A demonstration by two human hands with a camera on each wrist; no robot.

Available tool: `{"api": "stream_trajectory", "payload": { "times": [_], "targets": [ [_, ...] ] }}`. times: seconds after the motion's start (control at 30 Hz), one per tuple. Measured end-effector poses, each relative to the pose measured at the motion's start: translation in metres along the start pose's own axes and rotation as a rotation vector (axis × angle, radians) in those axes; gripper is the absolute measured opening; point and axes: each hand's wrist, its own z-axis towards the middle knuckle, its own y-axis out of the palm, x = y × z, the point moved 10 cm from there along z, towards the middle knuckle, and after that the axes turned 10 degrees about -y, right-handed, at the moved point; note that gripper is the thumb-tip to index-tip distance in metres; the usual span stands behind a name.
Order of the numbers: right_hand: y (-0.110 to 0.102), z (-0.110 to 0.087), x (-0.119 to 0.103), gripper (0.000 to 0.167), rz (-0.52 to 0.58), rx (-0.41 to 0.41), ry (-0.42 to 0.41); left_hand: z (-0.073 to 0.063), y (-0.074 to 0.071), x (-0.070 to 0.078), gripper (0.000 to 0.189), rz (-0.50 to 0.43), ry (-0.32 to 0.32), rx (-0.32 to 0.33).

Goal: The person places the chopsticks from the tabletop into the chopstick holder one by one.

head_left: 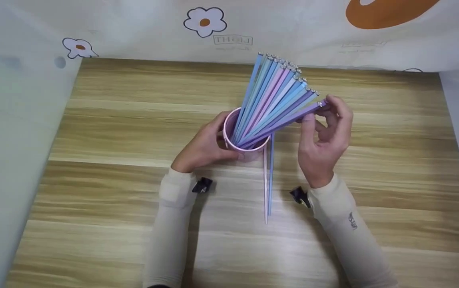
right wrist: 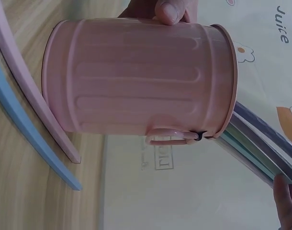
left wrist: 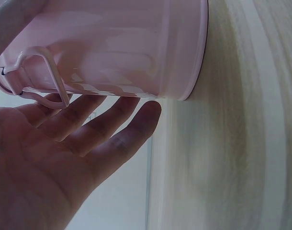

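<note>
A small pink metal bucket (head_left: 247, 150) with ribbed sides and a wire handle stands upright on the table. My left hand (head_left: 203, 146) holds it from the left, thumb on the near side and fingers round the far side; the left wrist view shows the palm away from the wall. Many pastel pencils (head_left: 273, 96) with shiny tops fan out of the bucket, leaning right. My right hand (head_left: 325, 140) pinches the top of the rightmost purple pencil (head_left: 293, 118) between thumb and fingers. Only its fingertips (right wrist: 282, 199) show in the right wrist view.
A pink pencil (head_left: 266, 188) and a blue pencil (head_left: 271, 180) lie side by side on the wooden table (head_left: 113, 192), close to the bucket's right side. A pale cloth with printed flowers (head_left: 204, 22) hangs behind the table's far edge.
</note>
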Motion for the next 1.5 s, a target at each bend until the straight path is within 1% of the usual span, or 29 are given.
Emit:
{"api": "stream_trajectory", "payload": {
  "times": [0.2,0.3,0.37,0.43,0.5,0.53,0.63,0.7,0.73,0.77,0.83,1.03,1.17,1.23,1.4,1.5],
  "targets": [
    [-0.008,0.003,0.008,0.028,0.036,0.07,0.034,-0.011,0.0,0.026,0.093,0.021,-0.034,0.001],
    [-0.01,0.002,0.018,0.027,0.055,0.066,0.068,-0.011,0.0,0.026,0.093,0.025,-0.041,0.004],
    [-0.01,-0.001,0.027,0.024,0.032,0.04,0.103,-0.011,0.0,0.026,0.093,0.022,-0.039,0.003],
    [-0.008,-0.005,0.037,0.023,-0.016,-0.015,0.148,-0.011,0.0,0.026,0.094,0.018,-0.033,0.002],
    [-0.003,-0.011,0.049,0.022,-0.091,-0.1,0.216,-0.011,0.0,0.026,0.093,0.014,-0.024,0.001],
    [-0.001,-0.015,0.055,0.023,-0.135,-0.152,0.251,-0.011,0.0,0.026,0.094,0.011,-0.02,-0.001],
    [0.01,-0.03,0.073,0.029,-0.276,-0.357,0.337,-0.011,-0.001,0.026,0.093,0.002,-0.011,-0.003],
    [0.019,-0.041,0.081,0.031,-0.366,-0.497,0.355,-0.011,-0.001,0.025,0.093,-0.006,-0.011,-0.005],
    [0.023,-0.046,0.085,0.031,-0.392,-0.557,0.359,-0.012,-0.001,0.025,0.093,-0.01,-0.011,-0.006],
    [0.026,-0.051,0.087,0.03,-0.413,-0.611,0.362,-0.012,-0.001,0.025,0.092,-0.011,-0.012,-0.005],
    [0.032,-0.059,0.091,0.029,-0.428,-0.689,0.375,-0.012,-0.001,0.025,0.092,-0.008,-0.011,-0.003],
    [0.041,-0.079,0.099,0.036,-0.469,-0.842,0.443,-0.011,-0.002,0.027,0.092,0.013,-0.004,0.01],
    [0.043,-0.089,0.101,0.033,-0.492,-0.927,0.481,-0.01,-0.001,0.027,0.092,0.011,-0.005,0.008],
    [0.043,-0.092,0.101,0.031,-0.495,-0.95,0.49,-0.01,-0.001,0.026,0.092,0.008,-0.005,0.007],
    [0.044,-0.094,0.098,0.02,-0.533,-0.982,0.466,-0.01,-0.001,0.027,0.092,0.01,-0.007,0.01],
    [0.045,-0.094,0.095,0.018,-0.553,-1.003,0.445,-0.011,-0.001,0.027,0.092,0.012,-0.012,0.011]
  ]
}}
